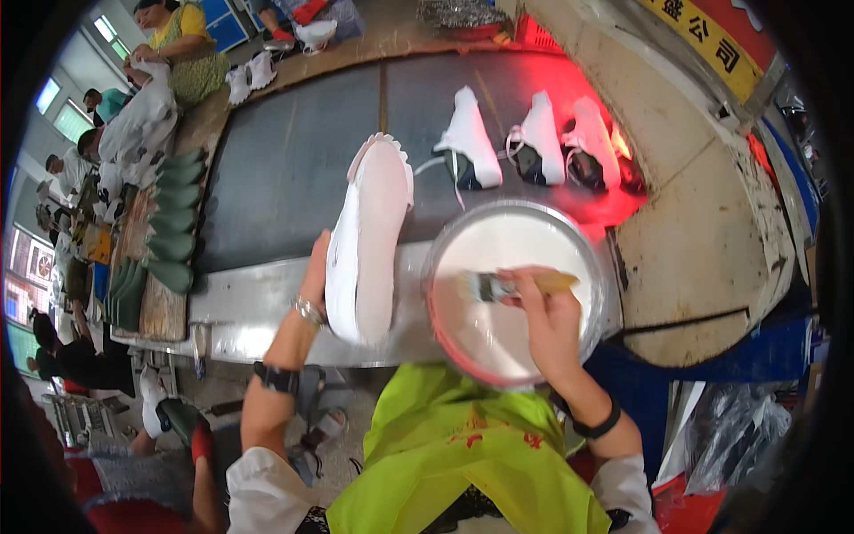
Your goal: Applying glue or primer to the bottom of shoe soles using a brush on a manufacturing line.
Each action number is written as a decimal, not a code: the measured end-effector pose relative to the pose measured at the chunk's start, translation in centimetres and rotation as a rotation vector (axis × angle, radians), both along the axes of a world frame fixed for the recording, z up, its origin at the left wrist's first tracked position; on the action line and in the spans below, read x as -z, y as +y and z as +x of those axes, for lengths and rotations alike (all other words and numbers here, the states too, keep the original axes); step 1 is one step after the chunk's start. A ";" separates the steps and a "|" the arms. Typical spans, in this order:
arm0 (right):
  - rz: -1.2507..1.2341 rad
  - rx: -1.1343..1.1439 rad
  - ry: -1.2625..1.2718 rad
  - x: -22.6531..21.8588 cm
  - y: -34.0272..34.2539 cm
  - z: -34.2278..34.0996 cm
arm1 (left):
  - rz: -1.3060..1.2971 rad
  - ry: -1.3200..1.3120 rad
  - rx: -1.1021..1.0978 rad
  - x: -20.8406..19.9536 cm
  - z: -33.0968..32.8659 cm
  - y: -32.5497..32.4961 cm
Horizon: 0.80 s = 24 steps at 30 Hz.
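My left hand (315, 274) grips a white shoe upper (377, 254) from its left side, with most of the fingers hidden behind it. Its pale, flat bottom faces me, and a ruffled edge shows at the far end. Pinched in my right hand (553, 325) is a paintbrush (489, 286) with a wooden handle, its bristles pointing left. The brush is over a wide round basin (434, 307) of milky white liquid (511, 245). I cannot tell whether the bristles touch the liquid.
Beyond the basin, several white shoe uppers (471, 142) lie on a dark conveyor belt (302, 133), the rightmost under red light beside a beige machine housing (703, 258). Green soles (175, 222) line the wooden ledge at left. Co-workers (182, 44) are at the far left and lower left.
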State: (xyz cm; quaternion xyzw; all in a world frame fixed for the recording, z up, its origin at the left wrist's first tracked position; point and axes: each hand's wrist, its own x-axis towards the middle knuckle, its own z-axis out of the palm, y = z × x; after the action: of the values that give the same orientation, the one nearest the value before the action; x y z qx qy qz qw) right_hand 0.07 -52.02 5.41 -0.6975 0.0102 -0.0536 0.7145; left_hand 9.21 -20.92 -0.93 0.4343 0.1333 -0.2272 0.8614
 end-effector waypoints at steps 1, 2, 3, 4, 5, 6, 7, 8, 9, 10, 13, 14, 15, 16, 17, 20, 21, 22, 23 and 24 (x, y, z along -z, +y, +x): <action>0.078 0.082 0.021 -0.3 -0.6 0.2 | 0.102 0.014 -0.007 1.3 3.7 1.3; 0.069 0.110 0.052 -0.5 -1.6 0.1 | 0.194 0.029 0.002 2.9 7.7 1.6; 0.066 0.135 0.083 -0.6 -2.6 0.0 | 0.194 0.010 0.004 4.8 11.4 1.7; 0.048 0.178 0.089 -0.5 -3.3 0.0 | 0.306 0.040 -0.078 7.2 15.2 2.0; 0.030 0.216 0.100 -0.4 -4.1 0.0 | 0.417 0.076 -0.166 9.5 18.5 2.4; 0.011 0.245 0.102 -0.6 -4.9 -0.1 | 0.526 0.111 -0.245 11.3 21.8 2.5; -0.010 0.283 0.109 -0.7 -5.6 0.1 | 0.631 0.149 -0.317 12.2 24.6 2.1; -0.019 0.296 0.117 -0.6 -6.3 0.4 | 0.774 0.189 -0.363 12.4 26.0 -0.1; -0.026 0.337 0.130 -0.4 -6.7 0.8 | 1.102 0.218 -0.359 12.6 28.0 -1.8; -0.030 0.365 0.147 -0.3 -7.1 0.8 | 1.175 0.172 -0.336 13.0 29.2 -2.5; 0.014 0.421 0.131 0.7 -7.6 1.4 | 1.305 0.148 -0.337 12.6 30.8 -4.2; 0.017 0.433 0.127 0.8 -7.5 1.5 | 1.451 0.082 -0.211 11.3 30.9 -4.5; 0.009 0.426 0.135 0.6 -7.3 1.8 | 1.591 0.008 -0.093 10.3 31.1 -4.4; 0.003 0.400 0.130 0.4 -7.0 2.2 | 1.591 0.023 -0.102 10.1 31.1 -3.7; 0.000 0.372 0.121 0.2 -6.8 2.2 | 1.643 -0.050 -0.028 9.7 30.7 -3.0; 0.072 0.330 0.142 0.0 -5.2 0.9 | 1.654 -0.274 -0.029 10.4 26.7 -0.7; 0.121 0.345 0.162 0.0 -4.6 0.4 | 1.625 -0.361 -0.071 10.6 24.3 -0.2; 0.138 0.323 0.196 -0.1 -4.2 0.0 | 1.547 -0.421 -0.026 9.9 21.4 0.3; 0.151 0.319 0.187 -0.2 -3.6 -0.3 | 1.474 -0.475 0.021 9.0 17.9 1.0; 0.172 0.320 0.176 -0.2 -3.0 -0.5 | 1.375 -0.488 0.105 6.3 13.9 -0.1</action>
State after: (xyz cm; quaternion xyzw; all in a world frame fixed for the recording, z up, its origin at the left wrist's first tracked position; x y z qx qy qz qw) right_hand -0.45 -55.01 5.66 -0.6254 0.1879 -0.1041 0.7501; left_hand 23.06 -21.02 -7.26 0.9210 0.0293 -0.0300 0.3873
